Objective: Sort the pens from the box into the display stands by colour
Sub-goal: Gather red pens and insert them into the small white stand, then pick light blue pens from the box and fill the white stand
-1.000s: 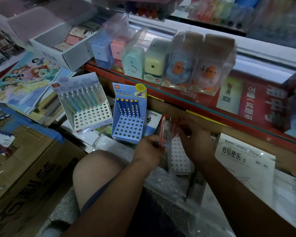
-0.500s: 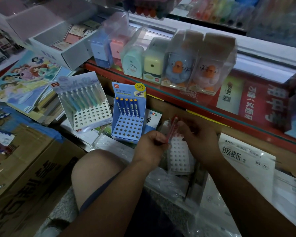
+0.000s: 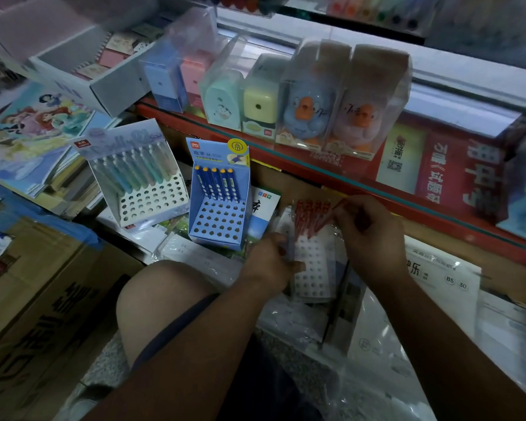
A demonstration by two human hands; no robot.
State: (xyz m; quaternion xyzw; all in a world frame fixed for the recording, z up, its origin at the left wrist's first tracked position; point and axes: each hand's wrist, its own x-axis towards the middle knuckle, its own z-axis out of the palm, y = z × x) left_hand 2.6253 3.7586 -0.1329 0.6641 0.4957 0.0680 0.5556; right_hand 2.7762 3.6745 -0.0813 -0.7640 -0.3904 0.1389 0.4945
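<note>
1. Your right hand [image 3: 368,235] had the red pen [image 3: 331,214] pinched between thumb and fingertips. The pen was tilted, with its lower end at the back edge of the white stand [image 3: 312,268].
2. That was the change. A second earlier your left hand [image 3: 271,262] held this pen upright, just beside the stand's left edge. Half a second earlier it slanted between both hands. By this moment it had passed fully to the right.
3. Your left hand, rid of the pen, had dropped to the stand's left edge. It gripped that edge, with the thumb lying across the perforated face, apparently to steady the stand.
4. A row of red pens [image 3: 307,212] already stood along the stand's back edge, and the held pen sat at the row's right end. The blur hid whether its tip had entered a hole.
5. I judged the handover to mean you were about to seat one more red pen. The holes nearer the front edge were unfilled, so the red batch looked partly done.
6. The blue stand [image 3: 219,220], well to the left, kept its five blue pens [image 3: 217,183] in the back row. The pastel stand [image 3: 152,205], further left, kept its pastel pens [image 3: 134,173]. Neither had moved.
7. I could not pick out the supply box.
</note>
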